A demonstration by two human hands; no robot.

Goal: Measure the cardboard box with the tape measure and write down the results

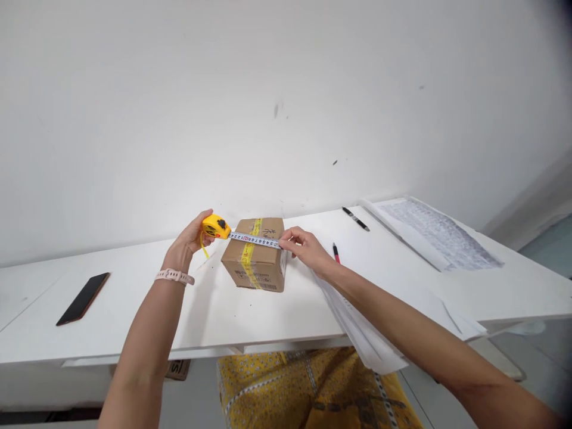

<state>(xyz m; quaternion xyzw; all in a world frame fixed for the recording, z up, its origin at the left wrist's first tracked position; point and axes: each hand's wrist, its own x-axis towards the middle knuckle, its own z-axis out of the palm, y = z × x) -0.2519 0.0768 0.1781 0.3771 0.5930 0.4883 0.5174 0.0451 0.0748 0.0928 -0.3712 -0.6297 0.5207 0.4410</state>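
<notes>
A small cardboard box [268,256] with yellow printed tape over its top and front sits on the white desk. My left hand [194,234] is closed around the yellow case of a tape measure [215,226], held up just left of the box; a yellow strap dangles from the case. Across the top of the box, from left to right, runs the pulled-out blade [254,239], its numbers facing up. At the box's right top edge my right hand [304,245] pinches the end of the blade between thumb and fingers.
A dark phone [83,299] lies on the desk [147,280] at the left. Right of the box are a red and black pen [336,252], partly hidden, a black pen [356,219] and loose white papers [424,298]. Printed sheets [440,232] lie far right. A wall [223,107] stands behind.
</notes>
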